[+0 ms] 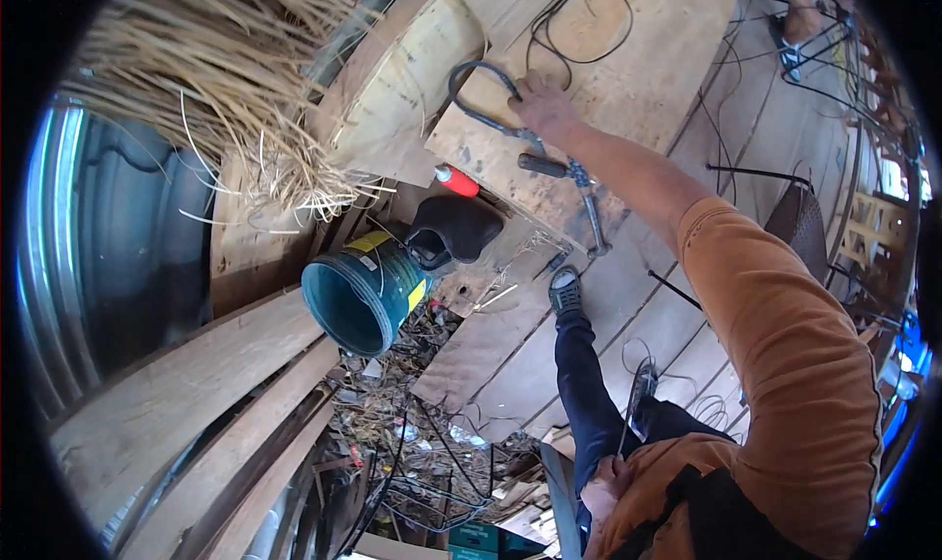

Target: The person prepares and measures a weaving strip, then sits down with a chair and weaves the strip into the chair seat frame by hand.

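My right hand (545, 107) reaches across a plywood work surface (648, 89), its fingers curled at the end of a looped dark grey tube (473, 67). That tube runs on to a joint wrapped in blue, beside a short dark handle (542, 165), and ends in a grey metal leg (595, 229) at the board's near edge. Low by my waist, my left hand (606, 483) is closed around a thin rod (626, 425) that points upward. Part of the left hand's fingers is hard to make out. A red bottle with a pale tip (457, 180) lies at the board's left edge.
A green bucket (383, 278) lies tilted beside a black moulded object (459, 229). Dry cane strips (226, 60) fill the upper left. Long planks (186, 383) lean at the lower left. A black cable (535, 35) coils on the board; thin wires and scraps litter the plank floor (510, 383).
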A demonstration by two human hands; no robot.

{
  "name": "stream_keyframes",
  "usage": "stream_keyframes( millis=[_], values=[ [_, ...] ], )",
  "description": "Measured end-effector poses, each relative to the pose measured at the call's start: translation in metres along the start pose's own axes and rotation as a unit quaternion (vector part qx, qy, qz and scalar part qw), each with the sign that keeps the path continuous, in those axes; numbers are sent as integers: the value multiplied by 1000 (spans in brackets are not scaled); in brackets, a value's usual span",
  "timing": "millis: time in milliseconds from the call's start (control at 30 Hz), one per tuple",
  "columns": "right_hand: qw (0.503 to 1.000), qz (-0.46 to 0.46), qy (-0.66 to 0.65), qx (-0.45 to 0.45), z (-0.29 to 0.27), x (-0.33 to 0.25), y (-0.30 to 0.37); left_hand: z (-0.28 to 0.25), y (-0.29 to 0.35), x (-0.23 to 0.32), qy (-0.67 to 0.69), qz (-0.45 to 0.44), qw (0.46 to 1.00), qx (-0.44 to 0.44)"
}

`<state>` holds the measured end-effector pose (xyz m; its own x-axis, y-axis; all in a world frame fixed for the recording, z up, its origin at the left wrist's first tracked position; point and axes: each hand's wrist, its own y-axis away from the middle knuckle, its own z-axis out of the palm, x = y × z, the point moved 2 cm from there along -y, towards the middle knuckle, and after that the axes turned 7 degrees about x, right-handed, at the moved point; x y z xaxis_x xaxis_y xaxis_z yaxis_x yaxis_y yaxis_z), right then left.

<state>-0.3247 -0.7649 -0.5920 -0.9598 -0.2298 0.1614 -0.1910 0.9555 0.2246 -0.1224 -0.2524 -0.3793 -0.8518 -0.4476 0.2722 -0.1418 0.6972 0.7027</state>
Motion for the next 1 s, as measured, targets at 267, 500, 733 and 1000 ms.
stream_keyframes(
  millis=[267,500,733,1000],
  values=[
    [990,-100,98,34,-41,28,-11,-2,-1,-6,50,-52,996,-43],
    [960,-150,63,229,-113,38,40,-7,-3,-2,-23,-76,985,-154],
    [909,105,-403,21,-170,29,241,-3,1,-7,-7,44,994,-101],
    [648,181,-626,-395,-123,-28,656,37,-5,-56,175,81,975,-114]
  ],
)
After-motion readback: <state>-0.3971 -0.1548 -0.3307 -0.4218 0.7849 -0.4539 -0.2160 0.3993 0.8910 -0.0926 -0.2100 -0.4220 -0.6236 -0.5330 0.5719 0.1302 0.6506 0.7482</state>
